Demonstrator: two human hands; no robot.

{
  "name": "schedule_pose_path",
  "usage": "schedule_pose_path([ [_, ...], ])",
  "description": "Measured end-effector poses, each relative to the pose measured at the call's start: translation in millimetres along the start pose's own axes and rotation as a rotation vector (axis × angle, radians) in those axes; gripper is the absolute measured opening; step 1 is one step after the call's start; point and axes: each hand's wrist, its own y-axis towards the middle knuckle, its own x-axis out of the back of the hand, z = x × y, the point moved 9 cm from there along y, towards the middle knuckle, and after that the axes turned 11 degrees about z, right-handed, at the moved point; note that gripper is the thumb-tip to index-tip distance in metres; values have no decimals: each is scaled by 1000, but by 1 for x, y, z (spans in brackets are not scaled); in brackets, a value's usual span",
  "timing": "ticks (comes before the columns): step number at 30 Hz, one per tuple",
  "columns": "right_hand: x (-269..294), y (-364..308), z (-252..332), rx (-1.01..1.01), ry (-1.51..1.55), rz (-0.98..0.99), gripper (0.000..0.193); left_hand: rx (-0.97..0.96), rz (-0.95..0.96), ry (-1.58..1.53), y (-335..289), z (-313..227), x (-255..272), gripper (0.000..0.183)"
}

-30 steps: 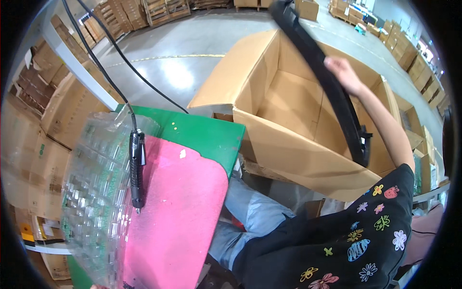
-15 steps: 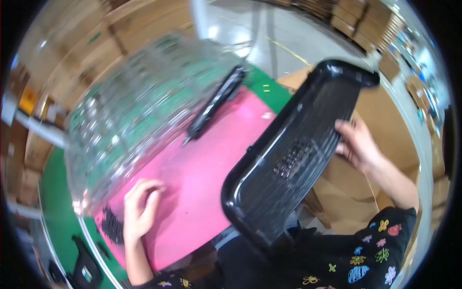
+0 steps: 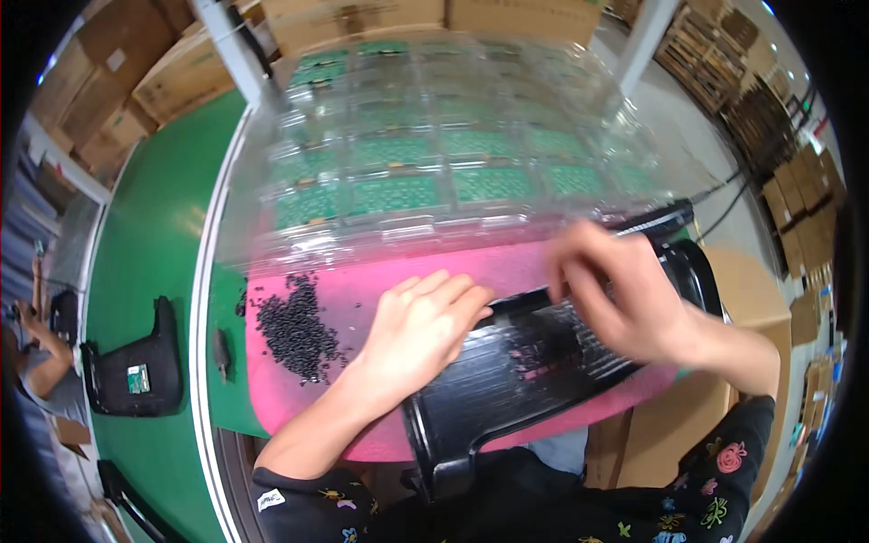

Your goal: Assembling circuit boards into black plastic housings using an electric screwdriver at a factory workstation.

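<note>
A black plastic housing panel point(image 3: 534, 398) with a raised rim lies on the pink mat point(image 3: 389, 439). My left hand point(image 3: 421, 330) is closed over the panel's far edge, near its left end, fingertips bent downward. Above the panel's right half hovers my right hand point(image 3: 625, 299), its fingers curled but smeared by motion; whether they hold anything is hidden. Just beyond that hand lies a black electric screwdriver point(image 3: 656, 217), partly covered by it. A pile of small black screws point(image 3: 299, 330) sits on the mat left of my left hand.
Stacked clear plastic trays point(image 3: 434, 217) holding green circuit boards stand along the far side. Left, another black panel point(image 3: 158, 376) with a small board rests on a green surface, near a co-worker's arm point(image 3: 41, 326). A cardboard box point(image 3: 679, 416) stands at the right.
The panel has come down from tilted in my right hand onto the mat. My left hand has moved right onto its edge; my right hand has let go of its near edge. The view has turned left.
</note>
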Motion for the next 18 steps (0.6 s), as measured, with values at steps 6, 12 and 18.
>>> schedule_pose_path([
  [6,-11,200,-10,196,-508,-213,36,0,84,-10,-4,15,-17,22],
  [12,-37,355,-76,-177,-590,-103,43,-92,74,-5,-1,11,-22,19],
  [18,-54,393,-99,-283,-671,-26,43,-114,-24,48,-6,10,-19,20],
])
